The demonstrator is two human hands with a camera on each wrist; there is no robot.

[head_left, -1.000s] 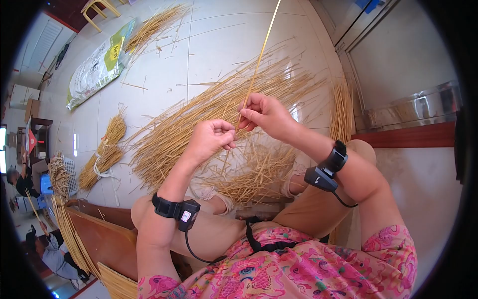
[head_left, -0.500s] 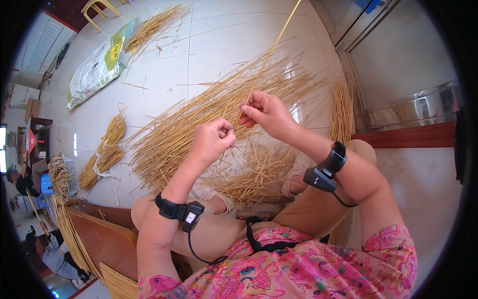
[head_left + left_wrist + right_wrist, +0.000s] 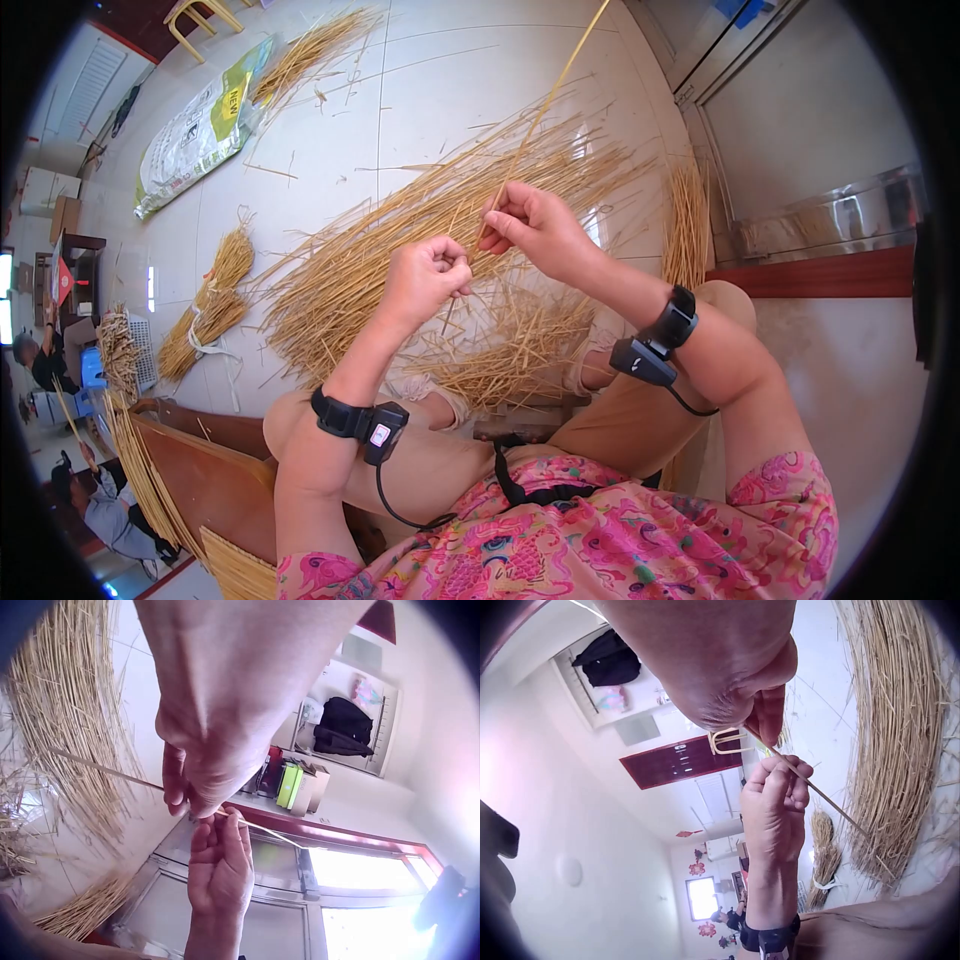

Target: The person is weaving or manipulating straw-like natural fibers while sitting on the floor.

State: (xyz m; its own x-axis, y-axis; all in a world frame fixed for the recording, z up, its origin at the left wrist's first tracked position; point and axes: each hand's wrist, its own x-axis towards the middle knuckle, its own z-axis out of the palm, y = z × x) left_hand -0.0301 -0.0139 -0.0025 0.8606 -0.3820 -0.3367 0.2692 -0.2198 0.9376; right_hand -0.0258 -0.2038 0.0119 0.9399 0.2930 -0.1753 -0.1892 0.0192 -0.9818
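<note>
A long straw stalk (image 3: 545,105) runs from the upper right down between both hands. My right hand (image 3: 530,228) pinches it near the middle with thumb and fingertips. My left hand (image 3: 428,277) is curled in a fist round its lower part, a short end sticking out below. The left wrist view shows the stalk (image 3: 105,771) passing through my left hand (image 3: 202,761) to the right hand (image 3: 219,859). In the right wrist view the stalk (image 3: 832,806) crosses my left hand (image 3: 774,801). Under both hands a large spread of loose straw (image 3: 420,225) lies on the tiled floor.
A tied straw bundle (image 3: 208,310) lies at left, more straw (image 3: 310,50) and a printed sack (image 3: 195,130) farther back. Another bundle (image 3: 686,225) lies beside a metal cabinet (image 3: 830,215) at right. A wooden bench (image 3: 200,470) stands at lower left, with other people beyond.
The stalk's upper end has tilted to the right. My left hand has shifted slightly lower along the stalk; the right hand keeps its pinch in nearly the same place.
</note>
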